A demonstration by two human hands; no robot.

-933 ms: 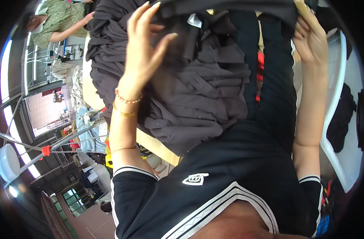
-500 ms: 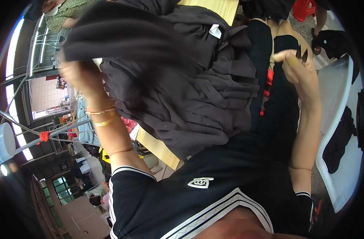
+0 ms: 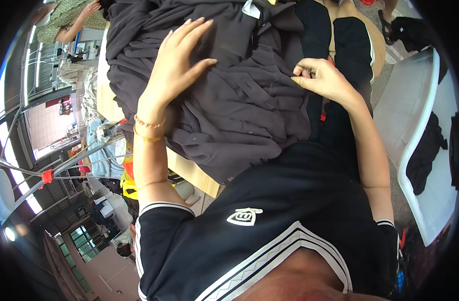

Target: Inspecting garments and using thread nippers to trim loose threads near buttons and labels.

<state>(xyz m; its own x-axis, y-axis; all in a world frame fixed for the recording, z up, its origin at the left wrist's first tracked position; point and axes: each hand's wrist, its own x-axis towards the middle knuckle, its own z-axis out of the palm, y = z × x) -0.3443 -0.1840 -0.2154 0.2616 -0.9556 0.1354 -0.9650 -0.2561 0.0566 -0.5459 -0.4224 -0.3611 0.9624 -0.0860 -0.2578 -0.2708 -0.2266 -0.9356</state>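
Note:
A heap of dark grey-brown garments (image 3: 224,115) covers my lap and the table in front of me, its cloth creased and folded. My left hand (image 3: 176,62) lies on the heap with fingers spread, holding nothing. At the right edge of the heap, my right hand (image 3: 330,80) has its thumb and fingertips pinched on the cloth. Something small and dark shows inside its curled fingers, too hidden to name. A white tag (image 3: 251,9) sits on the cloth near the top.
A pale wooden tabletop (image 3: 194,173) shows beside the heap on the left. To the right stands a white plastic tub (image 3: 415,140) with black cloth (image 3: 429,155) in it. A person in a green patterned top (image 3: 71,20) is at the far left. Metal poles cross the left side.
The dark cloth lifted and blurred in my left hand now lies down on the heap, and that hand has opened. My right hand has moved left to the cloth's edge.

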